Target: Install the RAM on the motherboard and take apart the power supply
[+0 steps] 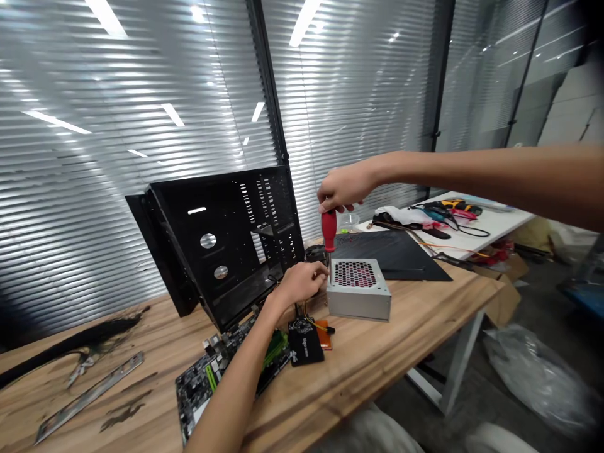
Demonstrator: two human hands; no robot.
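Note:
Held upright in my right hand (348, 187) is a screwdriver with a red handle (329, 229). Its shaft points down at the left edge of a grey metal computer power supply (361, 299), which lies with its perforated top up. My left hand (304, 281) is beside that same edge, fingers curled together close to the shaft. Whatever they pinch is too small or hidden to name. Below my left wrist lie a black solid-state drive (306, 345) and a thin cable. A green-and-black motherboard (195, 384) is partly covered by my left forearm.
An open black computer case (221, 245) stands behind my left arm. A black panel (401, 255) lies behind the power supply. On the left are a metal strip (89, 396) and a bundle of black cables (94, 333). A white table (500, 225) with tools adjoins at right.

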